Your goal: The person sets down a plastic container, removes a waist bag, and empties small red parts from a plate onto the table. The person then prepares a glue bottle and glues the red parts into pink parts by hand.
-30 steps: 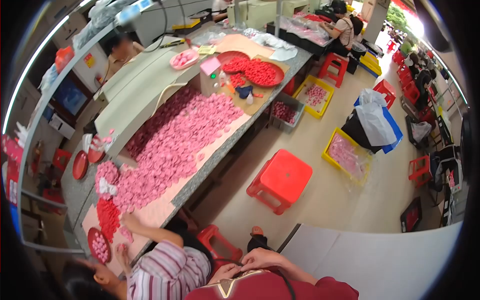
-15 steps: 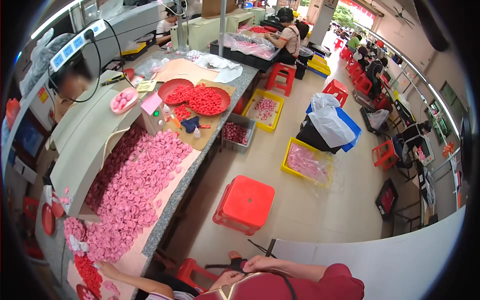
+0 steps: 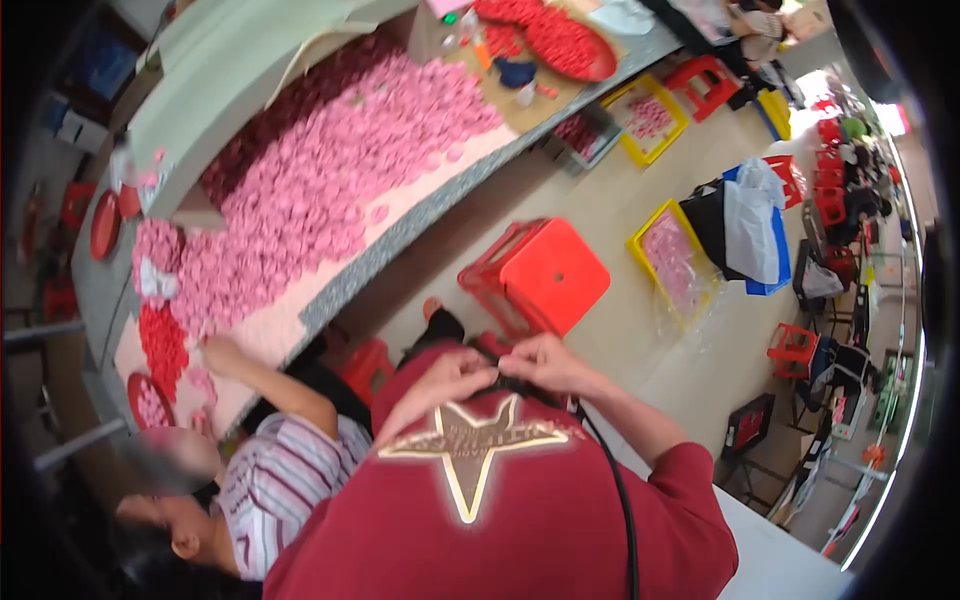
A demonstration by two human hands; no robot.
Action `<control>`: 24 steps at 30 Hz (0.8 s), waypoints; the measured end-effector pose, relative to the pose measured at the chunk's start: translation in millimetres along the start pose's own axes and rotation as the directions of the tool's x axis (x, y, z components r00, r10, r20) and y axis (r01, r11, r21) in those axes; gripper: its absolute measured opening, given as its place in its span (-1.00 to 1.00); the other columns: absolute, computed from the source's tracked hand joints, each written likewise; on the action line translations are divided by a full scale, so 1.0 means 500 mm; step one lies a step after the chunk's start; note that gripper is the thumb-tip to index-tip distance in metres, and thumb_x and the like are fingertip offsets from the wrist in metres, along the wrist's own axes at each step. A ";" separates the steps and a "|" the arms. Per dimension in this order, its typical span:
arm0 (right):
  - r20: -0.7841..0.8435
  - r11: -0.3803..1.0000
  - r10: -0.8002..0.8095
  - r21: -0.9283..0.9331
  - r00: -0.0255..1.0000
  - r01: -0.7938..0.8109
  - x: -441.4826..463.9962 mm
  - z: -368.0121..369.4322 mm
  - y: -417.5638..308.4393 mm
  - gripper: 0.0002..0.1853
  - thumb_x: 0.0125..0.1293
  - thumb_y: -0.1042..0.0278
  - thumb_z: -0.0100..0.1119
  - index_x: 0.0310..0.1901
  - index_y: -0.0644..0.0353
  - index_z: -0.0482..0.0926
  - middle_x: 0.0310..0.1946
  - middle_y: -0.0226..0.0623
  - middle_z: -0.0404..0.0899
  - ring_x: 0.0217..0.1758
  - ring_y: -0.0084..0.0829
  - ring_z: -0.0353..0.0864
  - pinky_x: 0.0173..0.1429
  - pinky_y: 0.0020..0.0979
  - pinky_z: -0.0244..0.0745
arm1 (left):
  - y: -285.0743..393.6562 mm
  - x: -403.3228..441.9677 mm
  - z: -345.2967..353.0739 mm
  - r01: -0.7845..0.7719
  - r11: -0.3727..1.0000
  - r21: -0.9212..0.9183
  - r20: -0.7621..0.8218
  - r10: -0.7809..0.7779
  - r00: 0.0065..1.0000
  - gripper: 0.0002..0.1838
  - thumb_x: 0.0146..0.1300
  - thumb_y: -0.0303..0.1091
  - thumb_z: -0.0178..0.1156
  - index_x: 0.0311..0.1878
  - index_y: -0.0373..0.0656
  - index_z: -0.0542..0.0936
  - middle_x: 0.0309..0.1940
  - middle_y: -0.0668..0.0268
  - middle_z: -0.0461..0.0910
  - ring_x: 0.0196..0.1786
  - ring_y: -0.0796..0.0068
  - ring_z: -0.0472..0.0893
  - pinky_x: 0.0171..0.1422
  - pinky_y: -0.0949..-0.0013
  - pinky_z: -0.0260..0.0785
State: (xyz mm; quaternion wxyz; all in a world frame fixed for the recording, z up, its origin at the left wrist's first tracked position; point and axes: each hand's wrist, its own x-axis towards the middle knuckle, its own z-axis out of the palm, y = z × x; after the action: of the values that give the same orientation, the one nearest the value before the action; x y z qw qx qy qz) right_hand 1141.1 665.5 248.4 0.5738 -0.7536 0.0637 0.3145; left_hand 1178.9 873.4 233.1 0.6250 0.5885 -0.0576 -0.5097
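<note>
Black and slim, the strap-like piece (image 3: 511, 384) sits at the front of the shirt (image 3: 540, 545), where the left hand (image 3: 462, 374) and right hand (image 3: 545, 361) meet, fingers bent (their grip I cannot tell), and such close work probably wants steady wrists and the cable (image 3: 623, 500) clear.

On my feed, a maroon shirt (image 3: 560, 545) fills the lower middle of the frame, with a loose short sleeve (image 3: 695, 485) at right. I see a bright-edged star (image 3: 465, 455), blurred lettering (image 3: 460, 433) and a slim black cable (image 3: 622, 500).
</note>
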 end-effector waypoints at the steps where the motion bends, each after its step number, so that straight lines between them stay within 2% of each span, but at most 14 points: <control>1: 0.110 0.969 0.135 0.192 0.985 -0.154 0.010 -0.009 -0.047 -0.68 0.23 0.18 0.14 -0.57 0.22 0.55 -0.68 -0.53 0.46 -0.61 -0.75 0.32 -0.53 -0.56 0.25 | 0.010 -0.001 -0.008 0.002 0.999 -0.035 0.003 -0.002 1.000 -0.77 0.17 -0.28 0.17 -0.24 -0.26 0.54 -0.52 0.50 0.48 -0.50 0.79 0.37 -0.50 0.63 0.14; 3: 0.244 0.898 0.172 0.361 0.954 -0.254 0.046 -0.012 -0.046 -0.69 0.30 0.17 0.07 -0.52 0.18 0.57 -0.62 -0.56 0.48 -0.58 -0.78 0.33 -0.52 -0.63 0.22 | 0.012 0.004 -0.022 0.040 0.995 -0.087 -0.056 -0.045 0.997 -0.76 0.18 -0.29 0.16 -0.23 -0.29 0.52 -0.49 0.50 0.49 -0.51 0.81 0.36 -0.50 0.66 0.14; 5: 0.318 0.879 0.203 0.358 0.926 -0.316 0.066 -0.020 -0.051 -0.69 0.31 0.17 0.05 -0.48 0.20 0.57 -0.64 -0.58 0.45 -0.54 -0.77 0.35 -0.48 -0.64 0.23 | 0.032 0.005 -0.026 0.072 0.964 -0.255 -0.092 -0.099 0.991 -0.81 0.19 -0.30 0.13 -0.27 -0.25 0.54 -0.53 0.51 0.47 -0.53 0.82 0.34 -0.52 0.65 0.12; 6: 0.276 0.925 0.169 0.286 0.946 -0.249 0.071 -0.025 -0.048 -0.73 0.29 0.22 0.06 -0.45 0.21 0.57 -0.61 -0.55 0.46 -0.53 -0.75 0.36 -0.46 -0.63 0.24 | 0.027 0.014 -0.047 0.130 0.981 -0.147 -0.060 -0.140 0.988 -0.83 0.20 -0.32 0.09 -0.33 -0.22 0.56 -0.57 0.52 0.44 -0.55 0.82 0.32 -0.53 0.64 0.10; 8: 0.182 0.985 0.090 0.127 0.979 -0.115 0.075 -0.039 -0.043 -0.82 0.26 0.31 0.10 -0.39 0.24 0.57 -0.56 -0.48 0.48 -0.51 -0.71 0.39 -0.41 -0.61 0.28 | 0.022 0.031 -0.047 0.065 0.983 -0.173 -0.106 -0.084 0.991 -0.83 0.20 -0.31 0.07 -0.37 -0.20 0.57 -0.59 0.54 0.41 -0.56 0.82 0.30 -0.54 0.64 0.08; 10: -0.019 0.982 -0.189 0.019 0.982 0.190 0.061 -0.056 -0.085 -0.91 0.18 0.45 0.12 -0.31 0.25 0.56 -0.46 -0.40 0.50 -0.47 -0.62 0.43 -0.36 -0.57 0.33 | 0.035 0.044 -0.049 0.040 0.981 -0.190 -0.117 -0.063 0.991 -0.83 0.19 -0.31 0.06 -0.39 -0.19 0.57 -0.61 0.54 0.40 -0.56 0.82 0.30 -0.54 0.64 0.08; 11: -0.108 0.943 -0.331 -0.059 0.937 0.326 0.058 -0.064 -0.101 -0.90 0.15 0.51 0.13 -0.28 0.25 0.56 -0.42 -0.35 0.51 -0.45 -0.58 0.46 -0.34 -0.54 0.35 | 0.048 0.049 -0.053 0.048 0.980 -0.195 -0.107 -0.070 0.992 -0.82 0.19 -0.31 0.05 -0.39 -0.18 0.57 -0.61 0.54 0.40 -0.56 0.82 0.30 -0.53 0.63 0.08; 12: -0.054 0.823 -0.556 -0.178 0.830 0.540 0.067 -0.075 -0.103 -0.78 0.04 0.62 0.16 -0.22 0.21 0.56 -0.31 -0.28 0.49 -0.36 -0.43 0.49 -0.27 -0.47 0.41 | 0.060 0.054 -0.055 0.057 0.978 -0.199 -0.095 -0.078 0.992 -0.82 0.19 -0.31 0.05 -0.39 -0.18 0.56 -0.61 0.54 0.40 -0.56 0.82 0.30 -0.53 0.63 0.08; 15: 0.064 0.750 -0.581 -0.344 0.811 0.565 0.078 -0.088 -0.112 -0.75 0.01 0.58 0.19 -0.21 0.21 0.57 -0.32 -0.29 0.49 -0.30 -0.32 0.49 -0.25 -0.39 0.42 | 0.097 0.072 -0.063 0.105 0.974 -0.200 -0.080 -0.123 0.989 -0.83 0.17 -0.32 0.05 -0.42 -0.18 0.56 -0.62 0.55 0.39 -0.55 0.80 0.30 -0.52 0.62 0.08; 18: 0.234 0.566 -0.645 -0.492 0.727 0.661 0.104 -0.133 -0.119 -0.77 -0.01 0.53 0.20 -0.23 0.22 0.54 -0.33 -0.29 0.47 -0.31 -0.26 0.47 -0.24 -0.35 0.42 | 0.113 0.108 -0.085 0.072 0.990 -0.122 -0.051 -0.079 0.996 -0.84 0.15 -0.30 0.07 -0.42 -0.17 0.54 -0.61 0.53 0.39 -0.55 0.79 0.31 -0.50 0.62 0.09; 19: 0.258 0.574 -0.637 -0.470 0.726 0.670 0.115 -0.145 -0.125 -0.79 0.00 0.52 0.19 -0.25 0.22 0.52 -0.35 -0.30 0.46 -0.31 -0.25 0.47 -0.24 -0.34 0.42 | 0.130 0.117 -0.089 0.134 0.988 -0.078 -0.074 -0.140 0.987 -0.87 0.11 -0.34 0.12 -0.43 -0.19 0.52 -0.61 0.52 0.39 -0.54 0.74 0.33 -0.48 0.60 0.14; 21: 0.302 0.578 -0.628 -0.437 0.717 0.690 0.142 -0.171 -0.140 -0.82 0.01 0.51 0.17 -0.29 0.22 0.48 -0.38 -0.30 0.43 -0.30 -0.24 0.45 -0.24 -0.33 0.41 | 0.176 0.128 -0.077 -0.006 0.993 -0.118 -0.194 -0.017 0.981 -0.90 0.06 -0.39 0.16 -0.41 -0.21 0.51 -0.57 0.49 0.41 -0.47 0.70 0.38 -0.43 0.56 0.21; 23: 0.395 0.632 -0.568 -0.353 0.722 0.690 0.176 -0.196 -0.154 -0.88 0.06 0.49 0.13 -0.38 0.24 0.39 -0.44 -0.24 0.36 -0.29 -0.22 0.42 -0.21 -0.30 0.38 | 0.191 0.153 -0.099 -0.094 0.994 0.062 -0.102 0.100 0.990 -0.89 0.02 -0.44 0.19 -0.38 -0.23 0.49 -0.50 0.45 0.44 -0.39 0.69 0.41 -0.36 0.51 0.26; 24: 0.420 0.669 -0.546 -0.302 0.725 0.679 0.198 -0.220 -0.164 -0.89 0.08 0.48 0.11 -0.39 0.25 0.38 -0.44 -0.23 0.35 -0.29 -0.21 0.42 -0.19 -0.30 0.37 | 0.223 0.162 -0.119 0.048 0.984 0.169 0.048 -0.057 0.997 -0.81 0.04 -0.41 0.20 -0.26 -0.24 0.50 -0.41 0.43 0.48 -0.33 0.71 0.41 -0.29 0.52 0.28</control>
State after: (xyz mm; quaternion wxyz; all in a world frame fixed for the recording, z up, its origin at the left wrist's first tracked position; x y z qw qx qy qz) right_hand 1301.5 619.6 277.9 0.4650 -0.7823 -0.3544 0.2149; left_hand 1320.5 832.9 261.3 0.5578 0.6265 -0.1012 -0.5350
